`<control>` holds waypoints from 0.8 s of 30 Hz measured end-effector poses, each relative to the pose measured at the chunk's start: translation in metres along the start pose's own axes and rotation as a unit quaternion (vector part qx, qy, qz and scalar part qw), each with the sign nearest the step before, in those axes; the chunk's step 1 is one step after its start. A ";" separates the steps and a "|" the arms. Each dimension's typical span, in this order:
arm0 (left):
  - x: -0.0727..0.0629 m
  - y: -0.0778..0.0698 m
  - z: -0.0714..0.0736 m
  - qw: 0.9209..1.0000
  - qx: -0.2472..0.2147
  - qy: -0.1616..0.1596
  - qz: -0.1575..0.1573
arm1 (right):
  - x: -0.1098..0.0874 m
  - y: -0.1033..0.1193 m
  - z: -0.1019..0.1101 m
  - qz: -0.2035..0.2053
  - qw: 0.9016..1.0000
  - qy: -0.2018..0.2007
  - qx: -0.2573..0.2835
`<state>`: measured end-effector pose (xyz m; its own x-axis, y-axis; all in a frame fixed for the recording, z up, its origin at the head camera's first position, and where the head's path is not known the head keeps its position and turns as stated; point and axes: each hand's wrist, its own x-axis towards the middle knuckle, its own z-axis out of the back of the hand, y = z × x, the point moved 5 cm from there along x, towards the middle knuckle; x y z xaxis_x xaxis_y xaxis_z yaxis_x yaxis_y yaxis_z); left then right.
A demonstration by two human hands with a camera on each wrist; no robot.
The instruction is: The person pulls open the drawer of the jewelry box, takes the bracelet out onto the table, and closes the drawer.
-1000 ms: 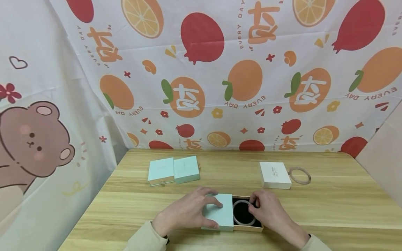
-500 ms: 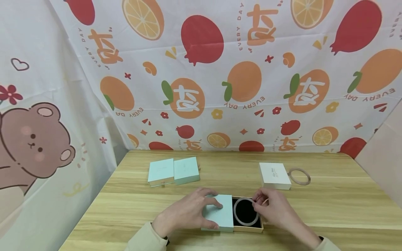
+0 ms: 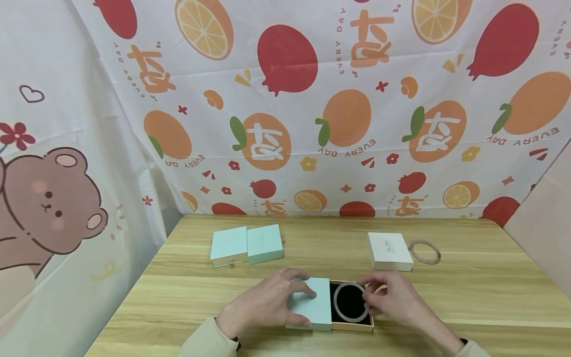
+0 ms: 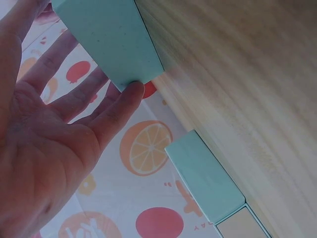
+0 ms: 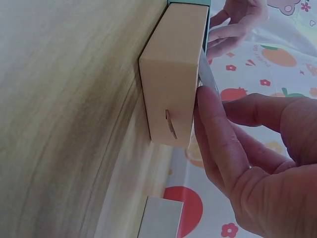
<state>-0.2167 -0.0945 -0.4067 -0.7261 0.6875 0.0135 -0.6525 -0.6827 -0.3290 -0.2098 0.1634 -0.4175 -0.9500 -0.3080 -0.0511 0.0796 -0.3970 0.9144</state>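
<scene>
A mint-green slide-out box (image 3: pixel 320 310) lies near the table's front, its drawer (image 3: pixel 352 327) pulled out to the right, lined in black. My left hand (image 3: pixel 269 302) holds the sleeve across its width, thumb on the near side and fingers at the far side. A pale greyish bangle (image 3: pixel 335 303) sits over the black lining, its right edge lifted, as the right wrist view shows. My right hand (image 3: pixel 390 297) pinches that right edge between thumb and fingers. In the right wrist view the tan drawer front (image 5: pixel 171 99) has a small pull tab.
Behind, at left, stands another mint-green box (image 3: pixel 265 243) with its drawer part (image 3: pixel 229 244) alongside. At back right a white box (image 3: pixel 390 250) has a second bangle (image 3: pixel 414 255) leaning against it. A fruit-print cloth (image 3: pixel 285 148) hangs behind the wooden table (image 3: pixel 178 287).
My right hand has shifted slightly right, drawing the bangle a little right and up from the lining. My left hand stays on the sleeve.
</scene>
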 end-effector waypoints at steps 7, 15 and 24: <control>0.001 0.001 -0.001 1.000 -0.003 0.000 0.000 | -0.001 -0.004 0.000 -0.013 0.999 -0.009 0.028; 0.000 0.001 -0.002 1.000 -0.005 0.002 -0.001 | 0.000 -0.008 0.004 -0.047 0.997 -0.046 0.050; 0.001 0.002 -0.002 1.000 -0.005 -0.001 -0.004 | 0.011 -0.015 0.014 -0.073 0.989 -0.091 0.092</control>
<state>-0.2177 -0.0947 -0.4089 -0.7217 0.6920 0.0185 -0.6557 -0.6748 -0.3388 -0.2257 0.1780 -0.4259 -0.9874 -0.0918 -0.1292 -0.1020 -0.2558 0.9613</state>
